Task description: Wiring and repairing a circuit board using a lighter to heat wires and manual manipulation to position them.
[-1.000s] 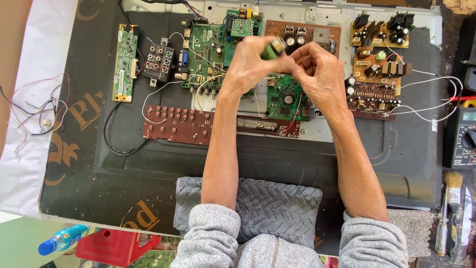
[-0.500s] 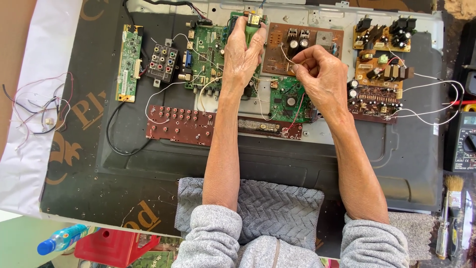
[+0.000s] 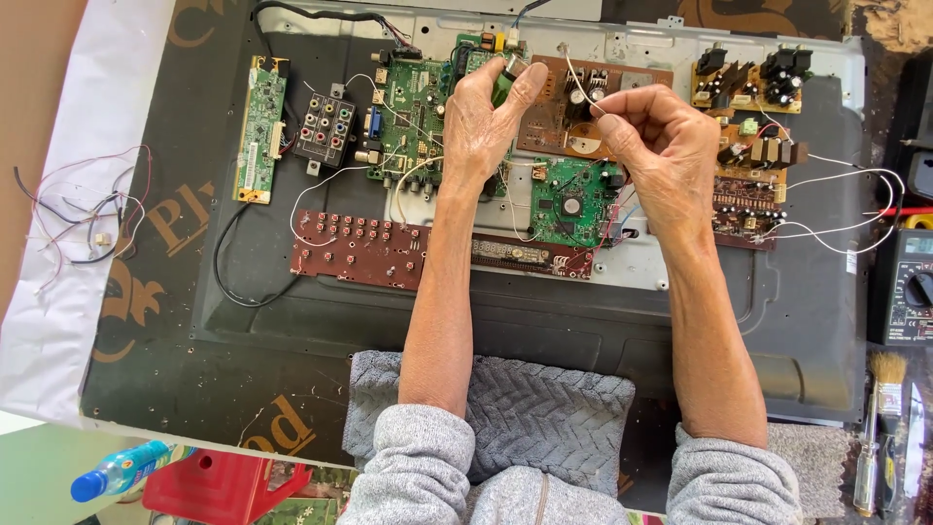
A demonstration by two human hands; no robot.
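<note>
Since half a second ago: left hand [image 3: 486, 122] off the top edge of the boards, now curled around a small green part [image 3: 501, 86]; right hand [image 3: 661, 146] about where it was.

Head view: left fingers pressed together on the green part, above the green circuit board [image 3: 413, 117]. Right thumb and forefinger pinching a thin white wire [image 3: 575, 83], raised over the brown board [image 3: 554, 131]. Both hands close, not touching, above the open back of a flat screen [image 3: 505, 321]. Meter [image 3: 909, 287] at far right, brush [image 3: 886, 389] below it.
</note>
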